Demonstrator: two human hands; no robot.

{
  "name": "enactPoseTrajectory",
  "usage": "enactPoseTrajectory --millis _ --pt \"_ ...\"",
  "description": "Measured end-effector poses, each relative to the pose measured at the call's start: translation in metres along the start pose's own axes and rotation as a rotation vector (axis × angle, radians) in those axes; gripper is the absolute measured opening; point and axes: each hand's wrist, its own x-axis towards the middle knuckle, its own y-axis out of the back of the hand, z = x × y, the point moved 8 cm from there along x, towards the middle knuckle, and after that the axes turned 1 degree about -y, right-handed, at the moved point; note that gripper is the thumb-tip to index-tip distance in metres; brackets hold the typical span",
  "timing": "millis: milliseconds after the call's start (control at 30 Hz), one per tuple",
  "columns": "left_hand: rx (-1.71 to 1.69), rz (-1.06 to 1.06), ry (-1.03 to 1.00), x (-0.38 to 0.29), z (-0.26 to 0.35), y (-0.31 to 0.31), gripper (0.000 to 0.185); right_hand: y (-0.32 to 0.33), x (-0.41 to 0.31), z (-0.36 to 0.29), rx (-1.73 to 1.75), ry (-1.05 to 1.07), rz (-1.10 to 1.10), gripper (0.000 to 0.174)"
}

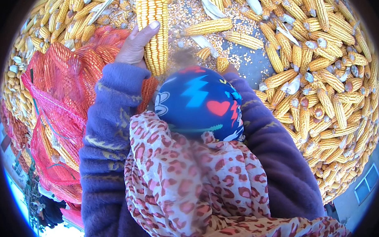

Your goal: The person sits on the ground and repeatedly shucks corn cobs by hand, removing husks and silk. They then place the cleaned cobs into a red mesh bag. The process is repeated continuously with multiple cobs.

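My left hand (135, 46) grips an upright yellow corn cob (155, 35), its thumb laid across the kernels. The husk is off this cob, and its top runs out of the picture. Of my right hand (231, 69), only a sliver shows beyond a dark blue printed cloth covering (198, 99). The end of another corn cob (222, 64) lies beside that sliver; whether the fingers hold it is hidden. Two more cobs, one farther off (208, 26) and one nearer (243, 39), rest on the ground between the piles.
Red mesh sacks (62, 69) with corn cobs inside stand at my left. A large heap of cobs (326, 82) rises on the right, another pile (57, 19) at the far left. Loose kernels (185, 12) and dry husks (209, 6) litter the grey ground (253, 64). A leopard-print scarf (191, 181) hangs close below.
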Motion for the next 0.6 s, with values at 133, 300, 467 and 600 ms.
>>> enactPoseTrajectory --millis 133,300,467,600 --pt "-0.035 0.047 0.037 -0.014 -0.003 0.004 0.05 -0.006 0.014 0.02 0.158 0.019 0.074 0.063" --pt "-0.257 0.003 0.078 -0.036 0.003 -0.008 0.048 0.08 -0.024 -0.03 0.837 0.263 0.096 0.057" --pt "-0.558 -0.059 -0.019 -0.06 0.025 -0.031 0.035 0.175 -0.143 -0.156 1.452 0.609 -0.281 0.035" --pt "-0.598 -0.137 -0.288 -0.091 0.069 -0.053 0.03 0.177 -0.282 -0.247 1.522 1.066 -0.615 0.055"
